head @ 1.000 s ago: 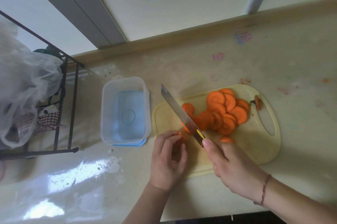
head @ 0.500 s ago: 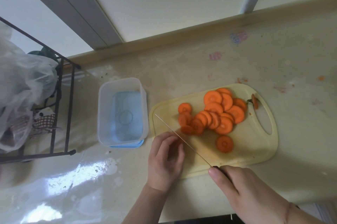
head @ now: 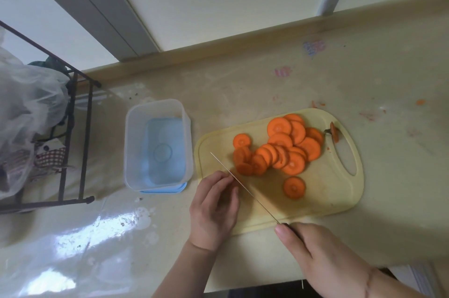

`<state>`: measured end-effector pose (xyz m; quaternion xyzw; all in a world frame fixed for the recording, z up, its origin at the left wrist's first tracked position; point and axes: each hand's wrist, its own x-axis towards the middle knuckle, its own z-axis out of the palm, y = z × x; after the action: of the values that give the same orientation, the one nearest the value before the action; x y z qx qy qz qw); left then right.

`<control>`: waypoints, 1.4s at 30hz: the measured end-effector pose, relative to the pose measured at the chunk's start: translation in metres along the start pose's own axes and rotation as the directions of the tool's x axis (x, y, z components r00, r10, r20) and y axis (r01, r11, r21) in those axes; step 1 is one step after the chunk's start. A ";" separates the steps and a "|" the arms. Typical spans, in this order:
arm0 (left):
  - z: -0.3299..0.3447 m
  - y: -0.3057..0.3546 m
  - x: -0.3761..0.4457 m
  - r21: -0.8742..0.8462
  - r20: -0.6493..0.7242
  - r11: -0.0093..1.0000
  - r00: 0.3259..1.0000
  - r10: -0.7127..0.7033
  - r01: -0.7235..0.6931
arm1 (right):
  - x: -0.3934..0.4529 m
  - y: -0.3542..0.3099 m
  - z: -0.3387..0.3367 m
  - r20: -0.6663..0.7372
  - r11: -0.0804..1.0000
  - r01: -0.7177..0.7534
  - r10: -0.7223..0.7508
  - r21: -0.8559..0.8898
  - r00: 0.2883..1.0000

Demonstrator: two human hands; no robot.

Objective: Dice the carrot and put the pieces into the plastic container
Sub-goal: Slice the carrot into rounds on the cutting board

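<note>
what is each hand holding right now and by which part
The right hand grips the knife by its handle, blade edge-on over the cutting board. The left hand is curled beside the blade; whether it holds anything cannot be told.

Left of the left hand, translucent frosted plastic container on a blue plastic lid. Under both hands, matt pale-yellow plastic cutting board. From the right hand, thin shiny metal knife blade. Beyond, moist matt carrot slices. Around, glossy, stained, reflective countertop.
</note>
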<state>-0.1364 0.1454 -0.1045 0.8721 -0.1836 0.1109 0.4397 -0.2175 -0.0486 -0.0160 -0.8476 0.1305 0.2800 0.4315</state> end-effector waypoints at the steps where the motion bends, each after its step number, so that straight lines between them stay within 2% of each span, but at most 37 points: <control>1: 0.000 0.000 0.001 0.003 0.000 1.000 1.000 -0.004 0.004 | 0.008 -0.006 0.000 -0.003 0.999 0.030 -0.030 -0.011 1.000; 7: 0.001 0.001 -0.002 0.015 0.006 0.999 0.999 0.036 -0.036 | 0.054 -0.035 -0.002 -0.042 0.996 0.091 -0.091 0.015 0.995; 10: 0.002 0.004 0.001 0.004 -0.002 1.000 1.000 0.025 -0.025 | 0.048 -0.035 -0.008 -0.027 0.983 0.038 -0.034 0.180 0.999; 14: 0.004 0.003 0.001 -0.016 -0.027 0.999 0.999 0.039 -0.039 | 0.021 -0.030 -0.036 0.050 0.884 -0.104 0.091 0.456 0.995; 17: 0.004 0.004 0.000 -0.033 0.034 0.999 0.999 0.031 -0.030 | 0.010 -0.018 -0.051 0.056 0.856 -0.168 0.161 0.489 0.985; 19: 0.005 0.013 0.001 -0.028 0.069 0.997 0.994 0.080 -0.078 | 0.008 -0.012 -0.055 0.045 0.851 -0.179 0.180 0.494 0.983; 23: 0.019 0.043 -0.001 0.114 0.122 0.979 0.980 0.155 -0.169 | 0.003 -0.001 -0.062 -0.016 0.857 -0.134 0.163 0.497 0.986; 29: 0.053 0.074 0.000 0.427 0.244 0.888 0.967 0.070 -0.172 | -0.003 0.010 -0.067 -0.022 0.830 -0.139 0.180 0.540 0.983; 32: 0.065 0.079 0.002 0.541 0.241 0.835 0.969 -0.045 -0.096 | -0.006 0.013 -0.070 -0.029 0.831 -0.129 0.172 0.540 0.985; 37: 0.070 0.086 0.004 0.573 0.190 0.819 0.966 -0.176 0.037 | -0.010 0.013 -0.076 -0.035 0.833 -0.109 0.152 0.543 0.988; 42: 0.067 0.086 0.006 0.555 0.216 0.831 0.958 -0.187 0.037 | -0.009 0.014 -0.080 -0.022 0.836 -0.105 0.139 0.538 0.990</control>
<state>-0.1645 0.0426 -0.0789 0.9771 -0.1491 0.0164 0.1511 -0.2022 -0.1214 0.0176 -0.6915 0.2700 0.2337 0.6280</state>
